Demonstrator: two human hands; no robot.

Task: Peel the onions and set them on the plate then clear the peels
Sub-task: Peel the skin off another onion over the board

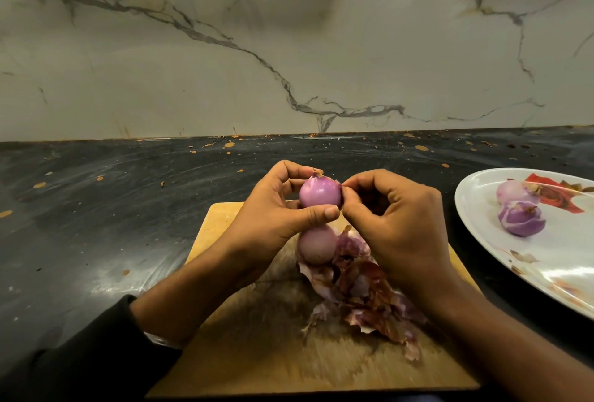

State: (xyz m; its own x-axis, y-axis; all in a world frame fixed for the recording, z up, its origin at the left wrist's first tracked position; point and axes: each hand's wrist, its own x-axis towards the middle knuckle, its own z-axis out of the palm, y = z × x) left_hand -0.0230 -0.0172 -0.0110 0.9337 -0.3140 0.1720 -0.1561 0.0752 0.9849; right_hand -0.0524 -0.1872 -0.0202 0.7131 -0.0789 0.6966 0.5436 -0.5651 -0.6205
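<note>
Head view: the left hand point(283, 208) grips a nearly bare onion point(320, 193) above the cutting board point(225, 321), while the right hand point(395, 218) pinches a last scrap of skin at its side. 2 peeled onions point(520, 212) already sit on the plate point(546, 273). 1 more onion point(317, 244) waits on the board beside the peel pile point(363, 292). Clearing peels looks entirely undone.

Dark speckled counter point(128, 208) — bearing a wooden board point(231, 353) and white plate point(482, 241)
</note>
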